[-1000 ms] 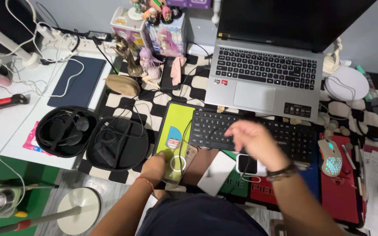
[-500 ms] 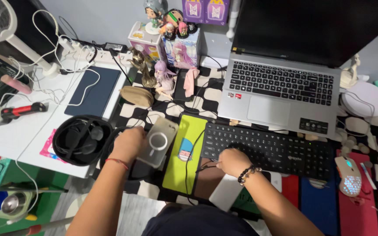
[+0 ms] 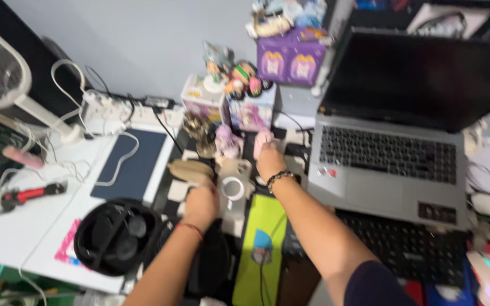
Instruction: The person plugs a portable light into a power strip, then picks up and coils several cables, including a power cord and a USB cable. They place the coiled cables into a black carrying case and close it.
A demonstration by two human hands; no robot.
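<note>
Clear plastic, the one phone case (image 3: 232, 190) sits upright in the left hand (image 3: 201, 201), fingers clasped on its left edge, long axis running away from the person over the checkered mat, ring facing up. Just beyond it crowd a tan pouch (image 3: 191, 169), several small figurines (image 3: 227, 141) and two purple boxes (image 3: 290, 63). One right hand (image 3: 269, 158) closes on something pink (image 3: 262, 139) beside the grey laptop (image 3: 392, 164); the blur hides what it is
</note>
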